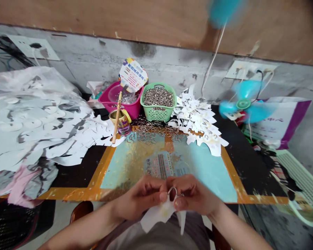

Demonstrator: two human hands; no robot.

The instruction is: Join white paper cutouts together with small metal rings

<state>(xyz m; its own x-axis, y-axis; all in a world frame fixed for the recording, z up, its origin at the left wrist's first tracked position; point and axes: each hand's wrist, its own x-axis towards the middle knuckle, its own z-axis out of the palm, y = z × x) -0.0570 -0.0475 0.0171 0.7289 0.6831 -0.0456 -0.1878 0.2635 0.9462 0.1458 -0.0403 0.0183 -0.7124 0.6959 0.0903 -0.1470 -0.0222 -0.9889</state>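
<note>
Just past the table's front edge, my left hand (146,198) and my right hand (194,196) meet, fingers closed. Between them hangs a white cut-out piece (156,218) with a faint yellowish patch. A metal ring (172,189) stands up in a loop at its top edge, pinched between both thumbs and fingers. Whether the ring passes through the white piece, I cannot make out. Many loose metal rings (152,133) lie beyond my hands, and a green basket (159,114) behind them is full of small metal parts. White pieces bearing rings (200,125) are heaped to its right.
White cut-out sheets (68,132) cover the left side. A tin (124,125) with a wooden stick (117,118) stands before a pink basket (133,110). At right are a small blue fan (243,103), a paper bag (278,121) and a pale green basket (299,177).
</note>
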